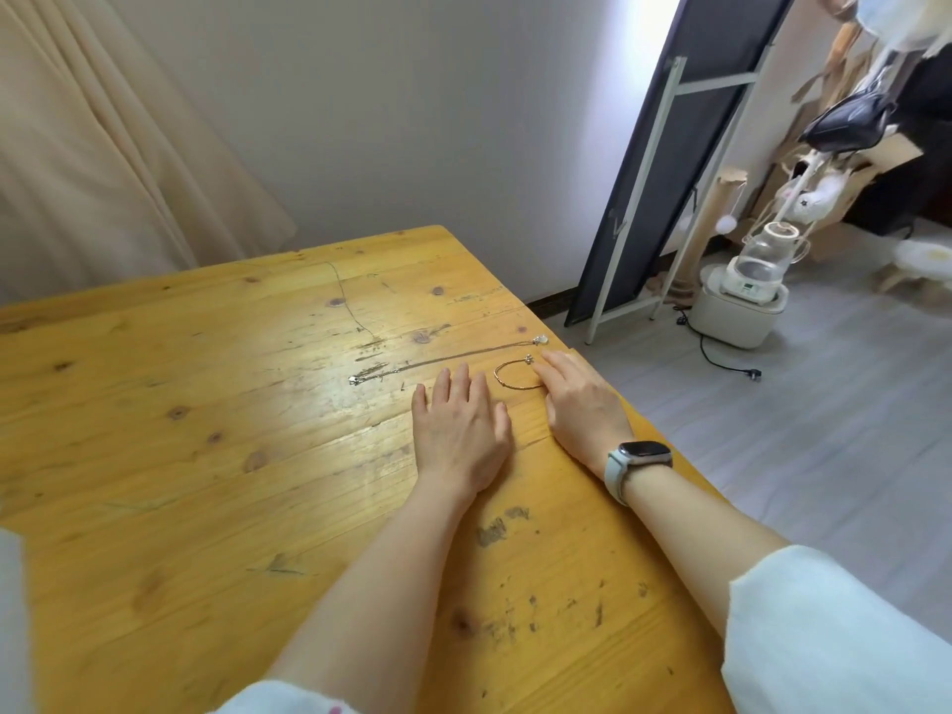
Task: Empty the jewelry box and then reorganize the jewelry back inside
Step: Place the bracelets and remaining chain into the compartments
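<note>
- Right hand (579,404) lies palm down near the table's right edge, fingers straight and reaching forward; it holds nothing.
- Its fingertips (541,371) touch the right side of the gold bracelet (517,376), a thin hoop lying flat with a small charm at its far end.
- A smartwatch (641,463) with a pale strap sits on the right wrist; the bare forearm runs back to a white sleeve (824,636) pushed up the arm.
- Left hand (461,432) is flat on the wood too, palm down, fingers spread a little and relaxed, gripping nothing.
- It rests just beside the bracelet, on its left, with a narrow gap between the fingers and the hoop.
- The two hands sit near each other, the bracelet between them at the fingertips.
- Just beyond the hands, a silver necklace (443,359) stretches in a line across the wood, its pale pendant near the right edge and the clasp end to the left.
- Further back, a second thin chain (346,301) trails toward the far edge.
- Everything lies on a scuffed yellow wooden table (180,430).
- No jewelry box in view.
- On the grey floor to the right: a leaning mirror frame (664,198) and a white appliance (742,301) with a cord.
</note>
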### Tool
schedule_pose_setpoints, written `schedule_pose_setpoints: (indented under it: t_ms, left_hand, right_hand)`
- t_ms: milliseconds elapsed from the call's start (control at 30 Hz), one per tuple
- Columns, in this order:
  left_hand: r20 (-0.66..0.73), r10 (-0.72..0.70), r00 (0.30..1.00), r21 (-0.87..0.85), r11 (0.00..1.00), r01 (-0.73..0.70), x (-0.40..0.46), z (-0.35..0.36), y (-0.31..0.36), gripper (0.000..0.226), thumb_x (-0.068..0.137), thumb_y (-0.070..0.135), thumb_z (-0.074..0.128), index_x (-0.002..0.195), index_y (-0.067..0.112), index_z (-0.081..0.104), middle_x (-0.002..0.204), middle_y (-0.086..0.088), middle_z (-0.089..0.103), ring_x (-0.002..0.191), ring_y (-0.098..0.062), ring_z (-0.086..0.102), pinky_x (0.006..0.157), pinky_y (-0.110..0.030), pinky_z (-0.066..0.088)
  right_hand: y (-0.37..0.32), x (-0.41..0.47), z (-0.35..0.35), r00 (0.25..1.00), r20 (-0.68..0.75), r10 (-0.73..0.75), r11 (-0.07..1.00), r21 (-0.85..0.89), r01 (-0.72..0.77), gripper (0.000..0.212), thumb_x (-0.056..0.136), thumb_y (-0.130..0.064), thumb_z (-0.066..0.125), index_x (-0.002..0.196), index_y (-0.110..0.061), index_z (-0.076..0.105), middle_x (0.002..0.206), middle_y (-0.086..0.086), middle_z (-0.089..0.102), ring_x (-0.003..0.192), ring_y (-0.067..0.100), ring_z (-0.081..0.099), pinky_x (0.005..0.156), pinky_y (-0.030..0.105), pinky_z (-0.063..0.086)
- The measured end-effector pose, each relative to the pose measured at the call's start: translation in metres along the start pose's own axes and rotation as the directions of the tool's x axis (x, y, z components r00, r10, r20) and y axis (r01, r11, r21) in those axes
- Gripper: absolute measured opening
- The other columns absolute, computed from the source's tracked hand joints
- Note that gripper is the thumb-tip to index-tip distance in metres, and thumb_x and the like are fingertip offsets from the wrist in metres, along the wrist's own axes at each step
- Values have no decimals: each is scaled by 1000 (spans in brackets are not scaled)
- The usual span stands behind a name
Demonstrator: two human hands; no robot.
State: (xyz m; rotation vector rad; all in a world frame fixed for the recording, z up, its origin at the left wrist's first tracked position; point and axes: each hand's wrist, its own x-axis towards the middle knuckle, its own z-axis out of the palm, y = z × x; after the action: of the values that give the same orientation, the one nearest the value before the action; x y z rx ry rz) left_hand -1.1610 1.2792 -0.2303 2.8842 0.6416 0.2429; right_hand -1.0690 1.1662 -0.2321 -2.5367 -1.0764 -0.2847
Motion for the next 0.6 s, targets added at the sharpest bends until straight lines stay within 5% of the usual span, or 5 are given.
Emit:
schedule_pose_setpoints:
  t_ms: [100, 233, 333, 467, 600]
  left_hand:
    - [-48, -38, 998, -2, 999, 38, -22, -8, -7, 43, 93, 33, 28, 128, 14, 43, 144, -6, 37, 134, -21, 30, 110, -46, 16]
    - [-218, -34, 975, -25, 999, 29, -75, -30, -44, 41, 78, 30, 33, 100, 16, 64, 112, -3, 65, 103, -20, 60, 95, -42, 36]
    - [-286, -87, 954, 10, 996, 94, -119, -60, -94, 38, 75, 27, 38, 102, 17, 63, 108, 0, 65, 100, -19, 60, 93, -38, 31]
    - [-375, -181, 909, 98, 967, 233, -168, -118, -173, 37, 76, 25, 40, 101, 14, 66, 103, -4, 67, 97, -21, 62, 90, -41, 42]
    - [-458, -294, 839, 154, 903, 401, -207, -181, -250, 38, 79, 23, 40, 103, 9, 66, 107, -9, 65, 103, -25, 60, 90, -45, 43]
  right_hand:
    - [-23, -19, -2, 999, -14, 46, 999, 10, -46, 37, 85, -3, 47, 122, -4, 52, 128, 15, 52, 123, 28, 45, 109, 40, 29]
    - [-75, -43, 1, 999, 21, -42, 990, 136, 38, 33, 84, -5, 50, 116, -6, 56, 119, 10, 56, 116, 25, 48, 105, 37, 32]
    - [-134, -49, 2, 989, 62, -132, 960, 256, 112, 30, 85, -6, 48, 114, -8, 57, 114, 9, 58, 113, 25, 49, 98, 35, 35]
    - [-229, -42, -2, 936, 100, -338, 881, 383, 277, 34, 87, -4, 43, 119, -8, 54, 118, 8, 58, 115, 23, 47, 98, 31, 35]
    - [-330, -17, -10, 847, 36, -531, 796, 363, 484, 39, 88, -6, 41, 126, -8, 47, 128, 11, 51, 118, 29, 44, 97, 39, 39]
